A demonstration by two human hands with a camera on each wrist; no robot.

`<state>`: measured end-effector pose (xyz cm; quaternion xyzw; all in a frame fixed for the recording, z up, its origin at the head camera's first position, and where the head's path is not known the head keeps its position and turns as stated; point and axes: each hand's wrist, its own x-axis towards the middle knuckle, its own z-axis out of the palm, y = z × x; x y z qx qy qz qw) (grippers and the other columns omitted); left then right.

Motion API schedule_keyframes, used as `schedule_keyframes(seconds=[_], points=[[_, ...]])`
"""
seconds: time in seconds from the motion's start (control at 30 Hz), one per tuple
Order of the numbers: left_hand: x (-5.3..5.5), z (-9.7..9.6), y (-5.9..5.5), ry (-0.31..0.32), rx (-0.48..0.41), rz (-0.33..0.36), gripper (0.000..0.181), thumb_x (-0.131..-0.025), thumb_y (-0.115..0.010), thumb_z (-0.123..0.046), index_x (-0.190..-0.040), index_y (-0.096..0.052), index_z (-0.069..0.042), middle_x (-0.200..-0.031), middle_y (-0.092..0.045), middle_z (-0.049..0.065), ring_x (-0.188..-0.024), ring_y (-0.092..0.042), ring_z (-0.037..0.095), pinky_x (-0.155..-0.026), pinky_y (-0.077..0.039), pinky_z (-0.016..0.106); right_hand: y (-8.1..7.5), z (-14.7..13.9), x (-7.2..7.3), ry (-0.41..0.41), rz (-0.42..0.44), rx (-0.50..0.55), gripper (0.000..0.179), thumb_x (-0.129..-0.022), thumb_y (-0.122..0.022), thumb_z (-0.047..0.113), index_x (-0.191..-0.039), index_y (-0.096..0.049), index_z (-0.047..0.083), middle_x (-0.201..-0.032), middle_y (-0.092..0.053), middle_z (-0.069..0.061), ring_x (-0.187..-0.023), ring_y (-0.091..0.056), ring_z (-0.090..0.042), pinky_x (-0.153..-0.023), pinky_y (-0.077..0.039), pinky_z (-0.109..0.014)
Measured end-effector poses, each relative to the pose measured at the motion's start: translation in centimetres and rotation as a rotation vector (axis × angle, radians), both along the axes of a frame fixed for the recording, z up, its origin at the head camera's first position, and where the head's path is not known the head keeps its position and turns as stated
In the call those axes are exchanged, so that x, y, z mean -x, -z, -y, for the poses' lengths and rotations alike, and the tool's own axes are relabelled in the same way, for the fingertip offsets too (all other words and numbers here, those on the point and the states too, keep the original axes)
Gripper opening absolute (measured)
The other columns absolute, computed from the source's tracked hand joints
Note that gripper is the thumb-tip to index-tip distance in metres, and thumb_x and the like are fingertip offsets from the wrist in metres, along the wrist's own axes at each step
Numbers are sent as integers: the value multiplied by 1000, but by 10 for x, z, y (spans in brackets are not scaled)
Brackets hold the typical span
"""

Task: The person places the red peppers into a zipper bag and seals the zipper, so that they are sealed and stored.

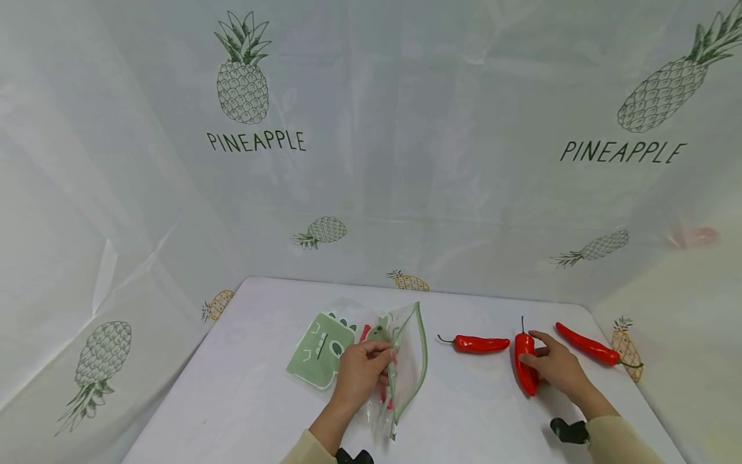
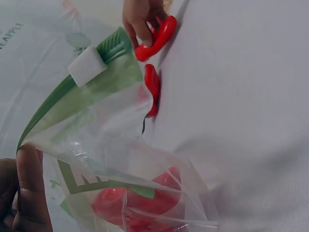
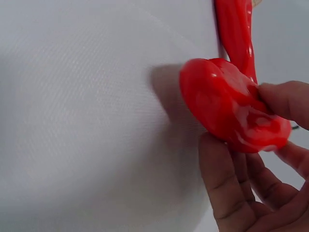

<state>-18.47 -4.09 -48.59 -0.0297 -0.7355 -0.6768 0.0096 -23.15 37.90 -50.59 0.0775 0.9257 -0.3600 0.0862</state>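
Note:
My left hand [image 1: 361,372] pinches the green-edged mouth of a clear zip bag [image 1: 425,354], which stands partly spread toward the right. A white slider [image 2: 87,66] sits on its zip in the left wrist view. Inside the bag, red peppers [image 2: 166,205] show through the plastic, and a green cartoon print [image 1: 321,348] covers its left part. At the right, my right hand [image 1: 559,366] grips a red chili pepper [image 3: 212,99] between thumb and fingers, its stem pointing away from me. In the right wrist view its shadow falls on the table beside it.
Between the bag and my right hand lies another red chili pepper [image 1: 481,345], stem to the left. One more red chili pepper [image 1: 585,343] lies slanted near the right edge of the white table [image 1: 243,386]. A pineapple-printed sheet [image 1: 406,161] hangs behind.

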Motion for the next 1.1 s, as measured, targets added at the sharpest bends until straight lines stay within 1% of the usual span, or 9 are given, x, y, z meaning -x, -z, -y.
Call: schedule_keyframes(seconds=[0.17,0.27,0.37,0.6,0.77,0.93,1.1], points=[[-1,0,-1,-5,-24,-2,20,-94,-80,-14,-107,-80,2,-81,-75,11,-53,-65,10,-52,-61,25,-3,0,-2,34,-38,27,88,-97,-76,34,-161,-27,-4,-139,-46,-43,-114,-57,-51,-75,-67,-42],[-2,-1,-2,-9,-42,4,21,-94,-79,-14,-108,-79,2,-84,-76,14,-53,-65,11,-52,-61,24,-4,2,-3,49,-62,38,91,-98,-76,34,-162,-24,-3,-142,-43,-43,-119,-54,-55,-75,-67,-43],[-2,-1,-3,-12,-46,7,21,-94,-80,-15,-109,-79,1,-85,-76,15,-54,-66,12,-52,-61,25,-4,5,-4,57,-92,39,92,-98,-76,34,-163,-23,-2,-145,-42,-43,-123,-52,-58,-74,-67,-43],[0,0,-3,-6,-18,-4,23,-95,-79,-16,-110,-79,1,-85,-75,15,-55,-68,12,-54,-61,26,-6,17,-7,73,-136,61,91,-97,-77,32,-164,-24,0,-146,-42,-42,-125,-51,-59,-72,-67,-43],[0,1,-3,-2,7,-9,22,-95,-79,-16,-109,-79,1,-84,-75,14,-54,-67,10,-54,-62,25,-7,27,-9,70,-170,34,88,-98,-76,29,-164,-25,1,-146,-44,-41,-123,-54,-58,-71,-67,-42],[0,1,-4,1,2,-9,22,-96,-78,-15,-109,-79,2,-84,-75,12,-54,-67,9,-54,-62,25,-8,38,-12,67,-190,22,85,-99,-74,28,-164,-25,2,-146,-45,-40,-123,-55,-58,-72,-67,-43],[1,0,-3,-5,9,6,20,-96,-78,-15,-109,-79,0,-81,-74,7,-54,-66,11,-54,-61,25,-10,47,-14,67,-195,13,85,-99,-74,27,-165,-25,3,-146,-46,-40,-124,-55,-57,-73,-68,-44]])
